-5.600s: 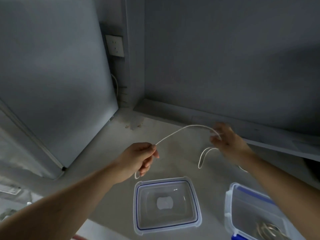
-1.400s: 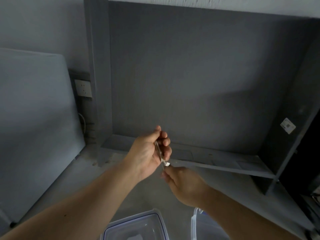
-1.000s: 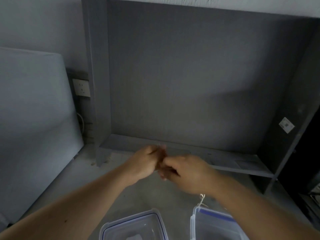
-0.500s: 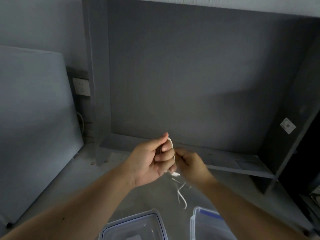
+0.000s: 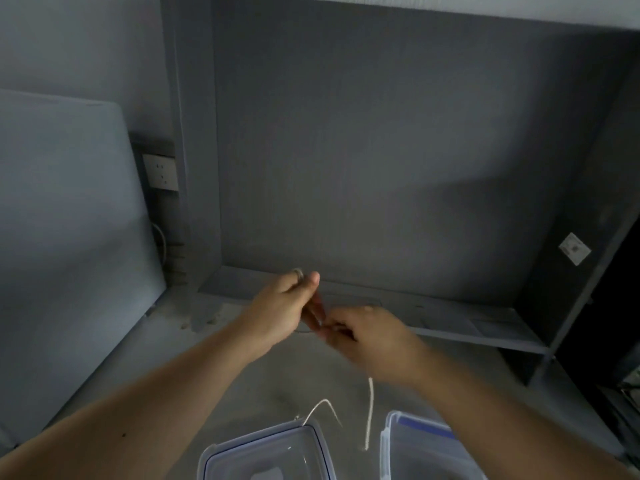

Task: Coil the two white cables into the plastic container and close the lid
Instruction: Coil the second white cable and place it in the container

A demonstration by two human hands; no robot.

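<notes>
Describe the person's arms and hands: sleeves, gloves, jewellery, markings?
Left forearm and right forearm are bare to the frame edge: no sleeves in view. Left hand and right hand wear no gloves; no watch or wristband shows. The left forearm has one small dark spot. The right hand is motion-blurred, so rings cannot be ruled out.

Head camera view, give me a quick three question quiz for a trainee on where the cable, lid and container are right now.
1. True or false: the lid is closed on the container.
2. The white cable strand hanging below the right hand ends: A between lid and container; B inside the container; C on the lid.
3. Which hand shows a cable loop by its thumb?
Key: 1 false; 2 A; 3 the left hand.
</notes>
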